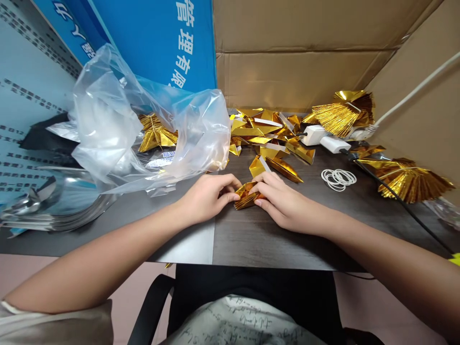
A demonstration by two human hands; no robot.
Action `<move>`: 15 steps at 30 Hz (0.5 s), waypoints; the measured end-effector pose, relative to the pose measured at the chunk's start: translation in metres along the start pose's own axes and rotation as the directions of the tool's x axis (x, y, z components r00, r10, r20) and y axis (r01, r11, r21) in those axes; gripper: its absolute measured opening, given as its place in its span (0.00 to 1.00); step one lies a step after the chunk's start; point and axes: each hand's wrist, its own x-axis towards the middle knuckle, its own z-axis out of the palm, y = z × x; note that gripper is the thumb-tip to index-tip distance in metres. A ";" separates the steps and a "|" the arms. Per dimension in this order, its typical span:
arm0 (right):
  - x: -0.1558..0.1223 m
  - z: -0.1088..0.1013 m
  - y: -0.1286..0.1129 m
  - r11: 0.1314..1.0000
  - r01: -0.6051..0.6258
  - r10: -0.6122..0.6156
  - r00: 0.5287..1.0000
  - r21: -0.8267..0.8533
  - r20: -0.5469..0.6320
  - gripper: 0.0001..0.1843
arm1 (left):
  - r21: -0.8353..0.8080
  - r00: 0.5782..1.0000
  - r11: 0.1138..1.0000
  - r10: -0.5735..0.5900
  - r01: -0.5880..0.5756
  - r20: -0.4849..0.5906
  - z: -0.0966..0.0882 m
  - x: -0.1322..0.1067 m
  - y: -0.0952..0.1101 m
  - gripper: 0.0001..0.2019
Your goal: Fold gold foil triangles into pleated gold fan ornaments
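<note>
Folded gold-foil piece [244,197], one, clamped between the fingertips of my left hand [204,199] and right hand [287,208] over the dark desk [287,244], both forearms angled inward; my fingers hide much of it. Two pleated gold fans [411,181] lie to the right, near one bundle of white rubber bands [338,179]. Folded pieces in the heap [264,134] overlap too much to count; a plastic bag [143,129] veils another.

The left hand [204,199] and right hand [285,206] pinch a folded gold foil piece [246,196] at the frame's centre, on a dark tabletop [273,242]. A pleated gold foil fan [409,181] lies at right, and a clear plastic bag [143,124] at upper left.
</note>
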 end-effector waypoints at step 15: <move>0.004 0.014 0.007 0.970 0.220 -0.233 0.960 -0.101 -0.154 0.17 | 0.042 0.985 0.985 0.170 -0.169 -0.022 0.003 0.004 -0.013 0.05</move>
